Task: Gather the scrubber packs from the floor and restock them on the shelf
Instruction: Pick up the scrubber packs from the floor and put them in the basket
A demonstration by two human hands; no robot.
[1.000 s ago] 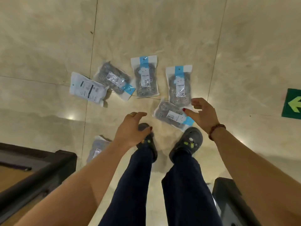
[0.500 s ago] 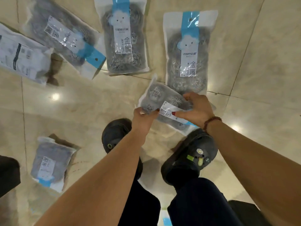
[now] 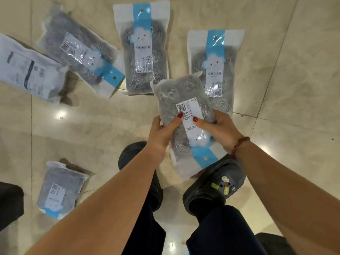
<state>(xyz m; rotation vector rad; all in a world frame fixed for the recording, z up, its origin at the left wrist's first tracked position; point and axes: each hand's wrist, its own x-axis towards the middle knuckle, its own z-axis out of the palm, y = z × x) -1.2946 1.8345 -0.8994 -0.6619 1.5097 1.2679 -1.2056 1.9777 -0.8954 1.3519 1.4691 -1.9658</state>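
Both hands grip one clear plastic pack of grey steel-wool scrubbers with a blue header strip (image 3: 185, 115), lifted above the shoes: left hand (image 3: 161, 133) pinching its left edge, right hand (image 3: 219, 129) curled round the right.

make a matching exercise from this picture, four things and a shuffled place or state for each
1 centre pack
2 leftmost pack
3 lower-left pack
4 right shoe

a white back facing up
b charms on top
c held by left hand and right hand
d lying alone on the floor

Pairs: 1-c, 2-a, 3-d, 4-b
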